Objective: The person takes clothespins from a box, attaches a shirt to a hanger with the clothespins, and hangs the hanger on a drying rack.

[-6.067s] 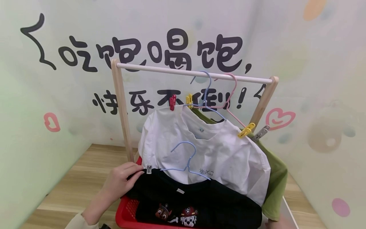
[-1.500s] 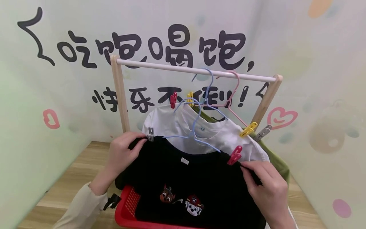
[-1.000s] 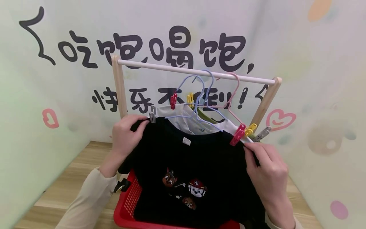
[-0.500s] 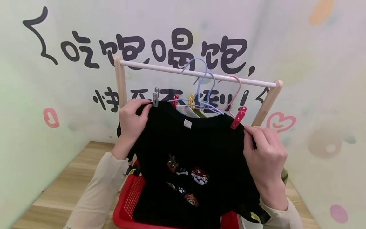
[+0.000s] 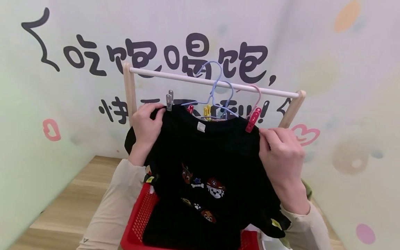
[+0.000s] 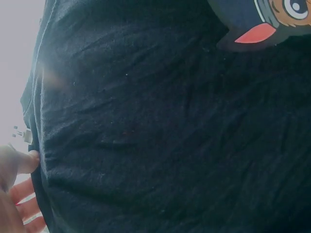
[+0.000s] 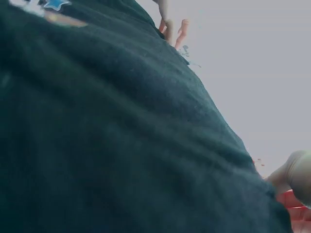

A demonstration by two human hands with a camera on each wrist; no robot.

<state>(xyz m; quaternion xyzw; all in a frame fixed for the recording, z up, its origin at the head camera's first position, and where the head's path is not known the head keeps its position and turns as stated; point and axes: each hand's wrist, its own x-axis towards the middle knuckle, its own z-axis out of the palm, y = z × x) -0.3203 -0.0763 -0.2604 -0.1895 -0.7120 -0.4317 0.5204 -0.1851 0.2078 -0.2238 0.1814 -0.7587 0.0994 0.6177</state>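
In the head view, a black T-shirt (image 5: 240, 163) with cartoon dog prints is held up on a blue hanger (image 5: 213, 95). My left hand (image 5: 146, 121) pinches its left shoulder beside a grey clothespin (image 5: 169, 100). The opposite shoulder is pinched by my right hand (image 5: 282, 151), just outside a red clothespin (image 5: 253, 120). The hanger's hook rises above the white rod (image 5: 172, 76) of the rack and overlaps it in this view. Black cloth (image 6: 136, 126) fills most of the left wrist view, with fingers (image 6: 29, 208) at its edge. The right wrist view shows the shirt (image 7: 121, 131) up close.
A second blue hanger (image 5: 231, 91) and a pink hanger (image 5: 258, 93) hang on the rod behind the shirt, their garments mostly hidden. Wooden posts (image 5: 128, 93) bear the rod. Below stands a red basket (image 5: 134, 222) with black fabric in it, on a wooden table (image 5: 65, 205).
Both hands have lifted the black T-shirt from low over the basket up to the rack. The hanger's hook has risen to the rod, and the shirt now covers the white one behind.
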